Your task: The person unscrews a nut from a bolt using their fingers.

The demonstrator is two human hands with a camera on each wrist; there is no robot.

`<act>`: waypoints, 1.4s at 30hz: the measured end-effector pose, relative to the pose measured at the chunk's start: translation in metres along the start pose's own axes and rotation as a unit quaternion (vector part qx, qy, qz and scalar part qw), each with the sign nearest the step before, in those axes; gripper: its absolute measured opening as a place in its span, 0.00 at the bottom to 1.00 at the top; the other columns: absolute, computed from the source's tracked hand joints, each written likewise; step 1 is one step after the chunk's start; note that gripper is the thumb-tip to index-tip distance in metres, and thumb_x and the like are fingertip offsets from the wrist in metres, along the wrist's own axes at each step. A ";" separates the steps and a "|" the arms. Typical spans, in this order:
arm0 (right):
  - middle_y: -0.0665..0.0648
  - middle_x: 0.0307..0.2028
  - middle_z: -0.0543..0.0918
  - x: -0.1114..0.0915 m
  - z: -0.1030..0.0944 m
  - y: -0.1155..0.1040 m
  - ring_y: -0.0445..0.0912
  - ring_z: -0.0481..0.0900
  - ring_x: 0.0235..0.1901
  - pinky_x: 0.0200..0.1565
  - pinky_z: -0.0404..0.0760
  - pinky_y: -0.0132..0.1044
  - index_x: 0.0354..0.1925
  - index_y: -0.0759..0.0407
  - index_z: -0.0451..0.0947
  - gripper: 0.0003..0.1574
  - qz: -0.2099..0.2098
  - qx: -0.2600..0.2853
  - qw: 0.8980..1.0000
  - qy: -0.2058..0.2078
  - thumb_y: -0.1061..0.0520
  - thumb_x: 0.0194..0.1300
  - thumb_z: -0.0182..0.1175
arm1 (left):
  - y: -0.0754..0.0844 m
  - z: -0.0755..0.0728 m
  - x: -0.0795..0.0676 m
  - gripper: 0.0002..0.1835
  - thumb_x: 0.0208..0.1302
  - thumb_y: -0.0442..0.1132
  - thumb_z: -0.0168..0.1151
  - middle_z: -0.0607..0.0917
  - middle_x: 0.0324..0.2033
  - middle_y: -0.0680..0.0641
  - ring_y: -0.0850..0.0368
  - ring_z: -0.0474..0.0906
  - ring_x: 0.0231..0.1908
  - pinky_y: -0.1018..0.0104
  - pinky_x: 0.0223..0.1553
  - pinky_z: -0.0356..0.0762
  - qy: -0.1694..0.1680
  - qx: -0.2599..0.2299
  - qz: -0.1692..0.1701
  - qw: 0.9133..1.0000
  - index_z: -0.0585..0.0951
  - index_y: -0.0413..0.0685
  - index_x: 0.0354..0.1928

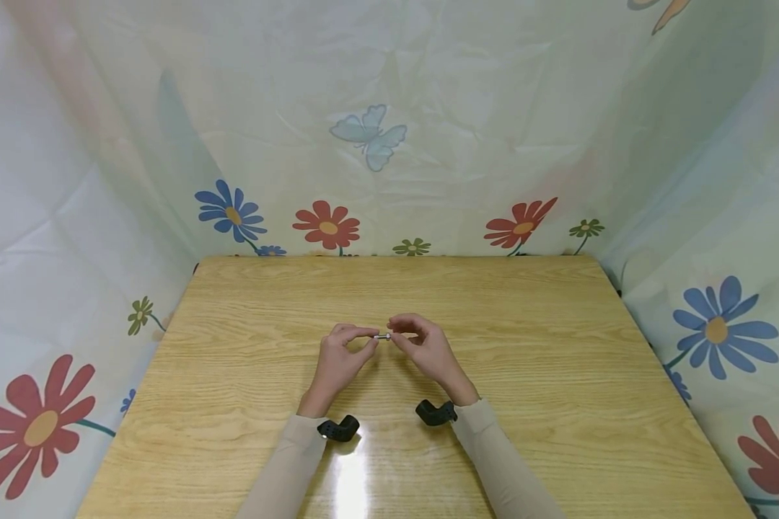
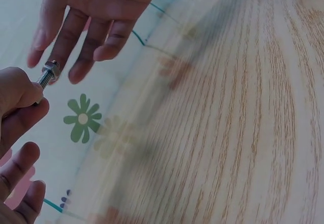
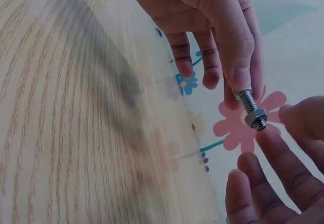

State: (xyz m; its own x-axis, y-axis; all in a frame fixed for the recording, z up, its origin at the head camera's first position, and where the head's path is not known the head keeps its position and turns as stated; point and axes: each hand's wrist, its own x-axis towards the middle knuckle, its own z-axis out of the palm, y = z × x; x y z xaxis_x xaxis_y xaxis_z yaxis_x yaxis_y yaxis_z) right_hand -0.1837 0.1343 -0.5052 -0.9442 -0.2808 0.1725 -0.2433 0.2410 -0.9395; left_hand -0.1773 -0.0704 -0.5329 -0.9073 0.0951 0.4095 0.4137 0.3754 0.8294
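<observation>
A small silver bolt (image 1: 381, 336) is held above the table between the two hands. My left hand (image 1: 340, 364) pinches it at its head end between thumb and fingertips; the head is mostly covered. A hex nut (image 3: 256, 117) sits on the thread close to the bolt's free end, with a little thread showing past it in the right wrist view. My right hand (image 1: 433, 355) is beside the nut, thumb and index finger spread apart around that end. Its index fingertip is very near the bolt's tip; whether it touches, I cannot tell. The other right fingers are loosely bent.
Below the hands lies a wooden table (image 1: 526, 317) with a bright glare spot near the front. A flower-printed curtain (image 1: 454, 166) hangs at the back and both sides. Each wrist carries a black camera mount (image 1: 340, 429).
</observation>
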 end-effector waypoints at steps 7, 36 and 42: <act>0.62 0.49 0.87 -0.001 -0.001 0.002 0.61 0.84 0.47 0.41 0.85 0.47 0.61 0.63 0.80 0.24 0.037 -0.008 0.999 -0.001 0.49 0.76 0.61 | 0.002 -0.001 0.000 0.07 0.64 0.36 0.73 0.92 0.37 0.50 0.49 0.82 0.45 0.43 0.50 0.81 -0.001 0.003 0.009 1.000 0.92 0.47 0.43; 0.58 0.46 0.88 -0.003 0.001 0.000 0.52 0.86 0.48 0.46 0.86 0.41 0.47 0.58 0.86 0.08 0.036 -0.023 0.999 -0.002 0.61 0.70 0.66 | 0.003 -0.001 -0.002 0.07 0.64 0.36 0.73 0.92 0.36 0.49 0.49 0.81 0.44 0.40 0.48 0.81 -0.001 0.006 0.016 1.000 0.91 0.45 0.44; 0.60 0.52 0.86 -0.003 0.000 -0.003 0.53 0.84 0.53 0.50 0.86 0.41 0.56 0.62 0.83 0.16 0.025 -0.023 0.999 0.002 0.58 0.72 0.65 | 0.004 -0.001 -0.001 0.07 0.64 0.36 0.73 0.92 0.36 0.48 0.48 0.81 0.44 0.40 0.48 0.81 0.002 0.004 0.016 1.000 0.92 0.46 0.43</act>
State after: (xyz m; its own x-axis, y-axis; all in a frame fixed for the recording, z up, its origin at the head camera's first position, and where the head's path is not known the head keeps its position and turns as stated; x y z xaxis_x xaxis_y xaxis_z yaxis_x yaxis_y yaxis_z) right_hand -0.1803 0.1340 -0.5033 -0.9561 -0.2644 0.1267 -0.2058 0.2977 -0.9322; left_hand -0.1746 -0.0696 -0.5299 -0.8930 0.1029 0.4381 0.4423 0.3799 0.8124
